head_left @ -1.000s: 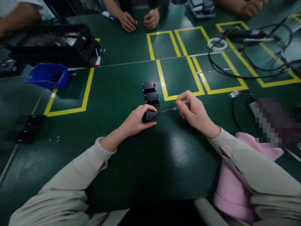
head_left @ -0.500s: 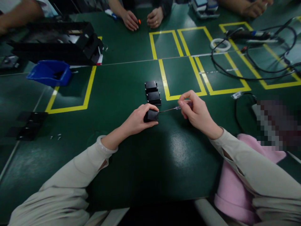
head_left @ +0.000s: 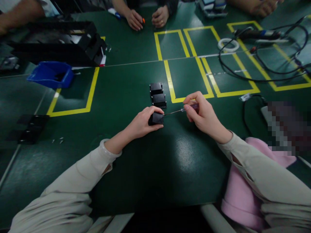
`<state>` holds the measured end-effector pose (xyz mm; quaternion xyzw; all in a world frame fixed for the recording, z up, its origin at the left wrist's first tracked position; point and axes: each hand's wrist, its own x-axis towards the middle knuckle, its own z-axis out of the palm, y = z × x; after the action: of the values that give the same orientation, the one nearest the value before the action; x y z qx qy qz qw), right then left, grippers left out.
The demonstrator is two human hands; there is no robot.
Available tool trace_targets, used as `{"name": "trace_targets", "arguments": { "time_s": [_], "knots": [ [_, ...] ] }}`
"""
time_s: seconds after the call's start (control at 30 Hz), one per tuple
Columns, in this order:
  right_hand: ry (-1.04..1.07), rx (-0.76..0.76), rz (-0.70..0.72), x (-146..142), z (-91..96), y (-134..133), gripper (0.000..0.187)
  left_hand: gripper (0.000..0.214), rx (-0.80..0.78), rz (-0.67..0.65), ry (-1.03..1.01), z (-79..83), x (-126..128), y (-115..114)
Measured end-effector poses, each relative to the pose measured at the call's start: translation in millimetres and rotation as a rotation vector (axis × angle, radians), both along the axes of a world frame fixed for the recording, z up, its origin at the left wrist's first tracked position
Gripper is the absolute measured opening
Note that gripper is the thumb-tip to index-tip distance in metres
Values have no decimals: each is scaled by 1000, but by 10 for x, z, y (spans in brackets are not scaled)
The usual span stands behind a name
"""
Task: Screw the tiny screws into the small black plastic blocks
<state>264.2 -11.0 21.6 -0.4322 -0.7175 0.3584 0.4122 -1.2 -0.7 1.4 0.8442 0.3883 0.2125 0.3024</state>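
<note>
My left hand (head_left: 143, 121) grips a small black block-like part (head_left: 157, 118) between thumb and fingers, low over the green table. In my right hand (head_left: 198, 108) is a screwdriver (head_left: 182, 110) with a clear purplish handle, pinched by thumb and fingers. Its thin shaft points left, and the tip meets the right side of the black part near my left fingertips. Just beyond my left hand, two similar black parts (head_left: 158, 99) lie in a row with small screws at their sides. A few loose screws (head_left: 61, 140) lie on the left.
More black parts (head_left: 31, 131) lie at far left. A blue bin (head_left: 51, 74) stands before a long black housing (head_left: 55, 45). Cables (head_left: 257, 79), a tape ring (head_left: 228, 45) and pink cloth (head_left: 238, 194) are on the right. Another person's hands (head_left: 134, 20) work across the table.
The right hand has shifted very slightly, and more of the screwdriver handle shows. The left hand and the black part stay in place.
</note>
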Motion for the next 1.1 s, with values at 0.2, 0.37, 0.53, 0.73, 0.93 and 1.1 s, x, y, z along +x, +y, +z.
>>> {"name": "trace_targets", "arguments": {
  "time_s": [0.2, 0.37, 0.53, 0.73, 0.93, 1.1],
  "knots": [
    [-17, -13, -10, -6, 12, 11, 16, 40, 1, 5, 5, 10, 6, 3],
    [44, -29, 11, -7, -3, 21, 11, 40, -2, 8, 10, 11, 9, 2],
    [46, -20, 1, -17, 2, 18, 13, 41, -3, 19, 23, 10, 13, -1],
    [49, -18, 22, -21, 23, 14, 13, 41, 8, 14, 27, -1, 4, 7],
    [13, -2, 0, -26, 31, 11, 17, 40, 14, 8, 11, -3, 5, 2],
    [25, -36, 1, -12, 19, 10, 10, 39, 8, 6, 10, 11, 13, 0]
  ]
}}
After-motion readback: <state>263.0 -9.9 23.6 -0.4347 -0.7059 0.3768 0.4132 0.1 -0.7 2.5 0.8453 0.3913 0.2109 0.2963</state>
